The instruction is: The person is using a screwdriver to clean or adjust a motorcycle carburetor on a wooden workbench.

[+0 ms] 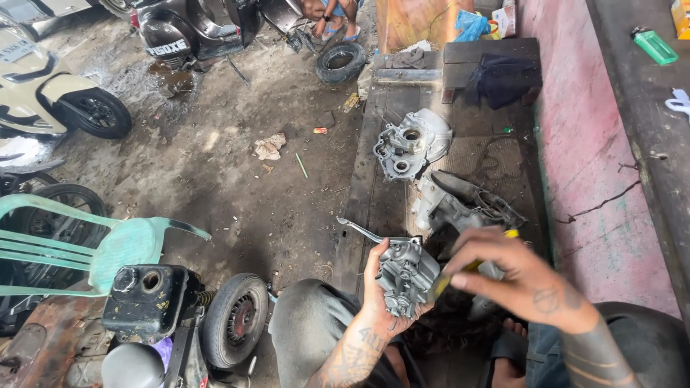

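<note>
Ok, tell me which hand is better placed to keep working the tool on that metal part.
Probably the right. The right hand grips the yellow-handled tool, its tip at the grey metal part, while the left hand is full, cradling that part.

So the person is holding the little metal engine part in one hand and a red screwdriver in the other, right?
Not quite. The left hand does hold the metal engine part, but the tool in the right hand has a yellow handle, not red. The head view shows it.
</note>
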